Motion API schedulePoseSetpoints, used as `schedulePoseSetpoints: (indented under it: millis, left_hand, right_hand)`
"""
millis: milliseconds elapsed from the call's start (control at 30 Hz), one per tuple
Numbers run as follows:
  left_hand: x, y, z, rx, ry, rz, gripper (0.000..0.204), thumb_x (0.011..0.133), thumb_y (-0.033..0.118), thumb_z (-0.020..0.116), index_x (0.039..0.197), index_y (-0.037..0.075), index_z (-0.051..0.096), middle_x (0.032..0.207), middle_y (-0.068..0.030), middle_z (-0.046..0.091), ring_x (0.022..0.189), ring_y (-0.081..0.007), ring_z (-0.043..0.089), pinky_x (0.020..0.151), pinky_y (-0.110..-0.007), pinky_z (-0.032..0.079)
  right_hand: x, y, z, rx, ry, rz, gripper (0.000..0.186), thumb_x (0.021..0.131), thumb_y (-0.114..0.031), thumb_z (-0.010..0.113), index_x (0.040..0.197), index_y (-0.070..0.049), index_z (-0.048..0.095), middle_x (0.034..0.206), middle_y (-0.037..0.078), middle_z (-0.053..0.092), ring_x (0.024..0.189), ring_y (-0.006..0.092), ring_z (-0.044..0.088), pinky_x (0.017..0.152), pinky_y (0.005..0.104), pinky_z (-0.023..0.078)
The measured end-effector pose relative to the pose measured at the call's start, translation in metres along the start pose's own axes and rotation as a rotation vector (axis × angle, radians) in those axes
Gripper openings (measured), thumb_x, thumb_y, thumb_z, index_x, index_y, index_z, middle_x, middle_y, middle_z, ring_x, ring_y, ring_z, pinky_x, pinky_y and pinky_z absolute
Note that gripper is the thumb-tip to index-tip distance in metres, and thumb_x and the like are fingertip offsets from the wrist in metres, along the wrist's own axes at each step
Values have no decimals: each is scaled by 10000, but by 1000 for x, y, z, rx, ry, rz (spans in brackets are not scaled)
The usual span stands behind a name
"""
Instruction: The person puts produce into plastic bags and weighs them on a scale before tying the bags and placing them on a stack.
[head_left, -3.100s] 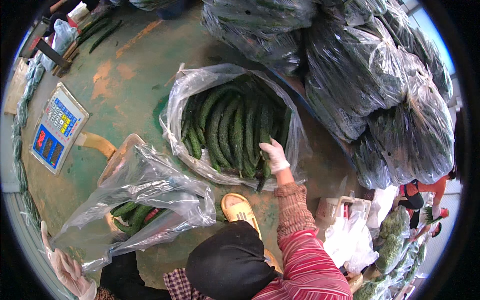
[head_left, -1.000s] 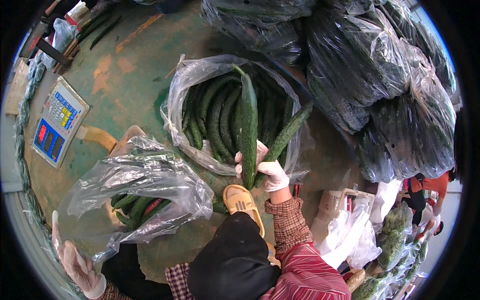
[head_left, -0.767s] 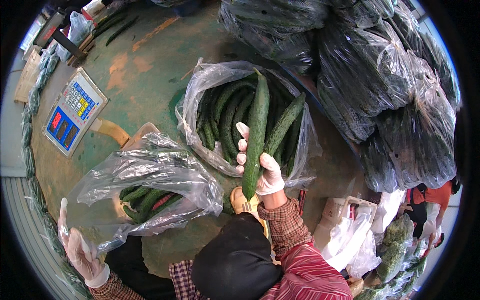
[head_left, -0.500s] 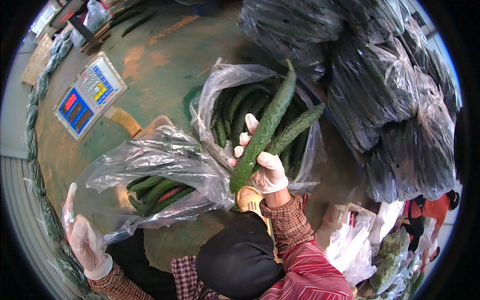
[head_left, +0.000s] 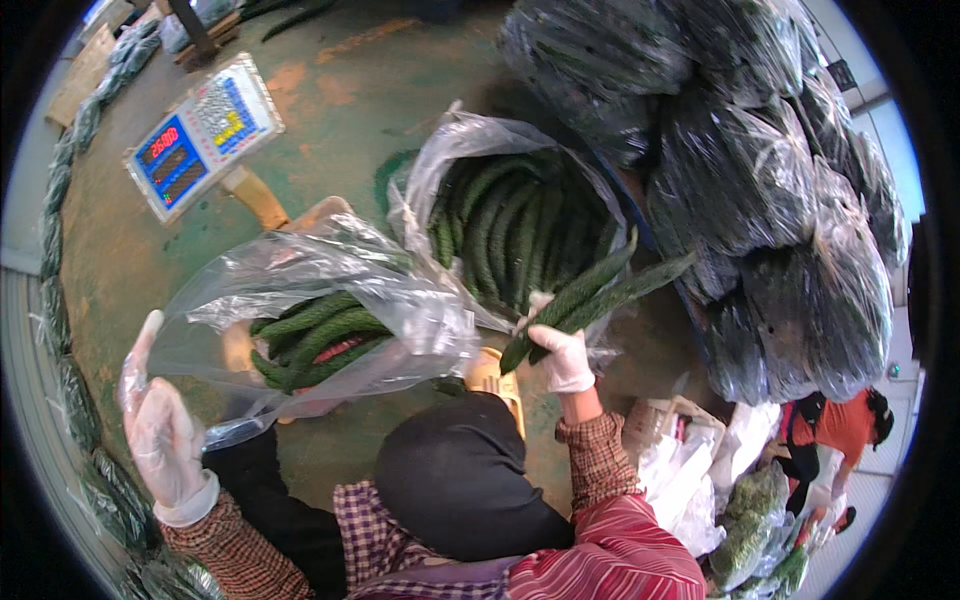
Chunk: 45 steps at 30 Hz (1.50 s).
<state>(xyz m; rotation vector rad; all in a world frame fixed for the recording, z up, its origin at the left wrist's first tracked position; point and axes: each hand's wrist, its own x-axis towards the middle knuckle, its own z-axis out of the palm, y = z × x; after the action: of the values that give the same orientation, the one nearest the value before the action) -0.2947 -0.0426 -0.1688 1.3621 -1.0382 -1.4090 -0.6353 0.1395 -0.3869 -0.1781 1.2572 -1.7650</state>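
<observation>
My gloved right hand (head_left: 562, 356) is closed round two long dark green cucumbers (head_left: 590, 288), held slantwise over the near right rim of an upright clear bag (head_left: 412, 190). Inside that bag, several more cucumbers (head_left: 507, 235) stand packed together. At the far left my gloved left hand (head_left: 165, 440) has its index finger stretched up and its other fingers curled at the edge of a second clear plastic bag (head_left: 215, 300), which is spread wide. Several cucumbers (head_left: 318, 335) lie in this second bag.
A scale display (head_left: 203, 137) stands on a post beyond the left bag. Filled dark plastic bags (head_left: 750, 180) are stacked high at the right. White plastic bags (head_left: 690, 470) lie at the lower right, near a person in orange (head_left: 845, 430). My yellow shoe (head_left: 495, 385) is between the bags.
My right hand has moved right and slightly nearer with the two cucumbers, uncovering the ones in the upright bag. The left hand still stays at its bag's edge.
</observation>
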Motion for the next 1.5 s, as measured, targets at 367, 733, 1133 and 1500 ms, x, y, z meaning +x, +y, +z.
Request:
schedulePoseSetpoints:
  millis: [367, 733, 1133, 1500]
  left_hand:
    - [7, -32, 5, 126, -74, 61, 209, 870, 43, 416, 801, -84, 566, 1339, -183, 464, 1168, -251, 489, 984, -322, 388]
    - [9, -25, 7, -98, -191, 85, 584, 842, 21, 493, 1379, -77, 287, 529, 95, 327, 395, 30, 250, 347, -139, 153]
    - [5, -20, 1, -54, -159, 108, 591, 837, 50, 470, 1385, -70, 282, 521, 89, 308, 388, 27, 236, 331, -138, 163]
    - [-2, -29, 43, -46, -183, 75, 565, 865, 57, 445, 1395, -49, 283, 599, 97, 371, 456, 48, 248, 391, -109, 168]
  right_hand:
    - [-37, -81, 56, 458, -285, -103, 663, 641, -45, 776, 1215, -71, 446, 1005, 45, 508, 993, 263, 557, 893, 461, 487]
    - [-24, -74, 90, 484, -249, -162, 584, 839, -165, 661, 1322, -9, 372, 1110, 91, 536, 1005, 243, 564, 901, 430, 500]
    - [-22, 10, -30, 170, 324, -142, 292, 756, 39, 644, 1036, -16, 583, 924, 63, 623, 816, 217, 621, 748, 363, 531]
    - [-118, 161, -251, -621, 1047, 26, 586, 695, -8, 729, 1238, -12, 510, 1103, 100, 592, 915, 230, 562, 844, 329, 442]
